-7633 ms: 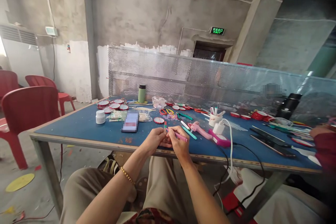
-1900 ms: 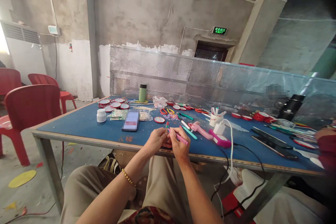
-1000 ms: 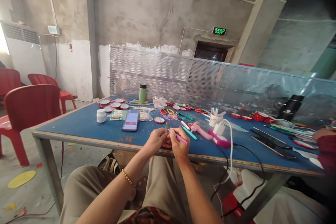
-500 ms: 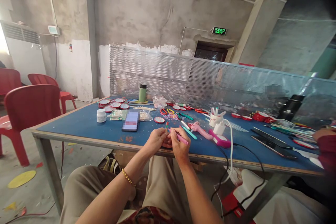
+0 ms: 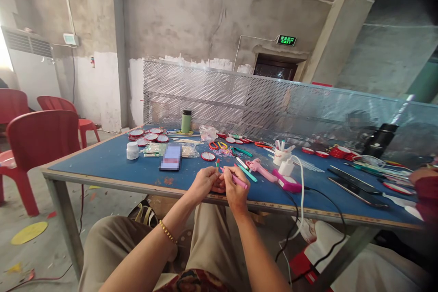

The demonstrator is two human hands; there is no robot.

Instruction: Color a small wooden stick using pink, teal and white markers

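My right hand [image 5: 236, 190] is closed around a pink marker pen [image 5: 240, 182], its tip pointing left toward my other hand. My left hand [image 5: 205, 181] pinches a thin stick [image 5: 217, 163] with red and green on its upper end; the lower part is hidden by the fingers. Both hands meet at the table's front edge. Just beyond them lies a small round red-rimmed disc [image 5: 208, 156] with a white face. To the right of my right hand rest a teal marker [image 5: 249, 174] and a pink hand-held device [image 5: 263, 169].
On the blue table [image 5: 112, 164] are a phone [image 5: 170, 157], a white jar [image 5: 132, 151], a green bottle [image 5: 186, 122], pliers [image 5: 242, 152], a cup of pens [image 5: 281, 156] and a magenta box [image 5: 289, 183] with cables. A co-worker's sleeve [image 5: 426, 196] shows at far right.
Almost nothing differs. My right hand and the pink marker have shifted very slightly to the right, while my left hand stays in place with the stick.
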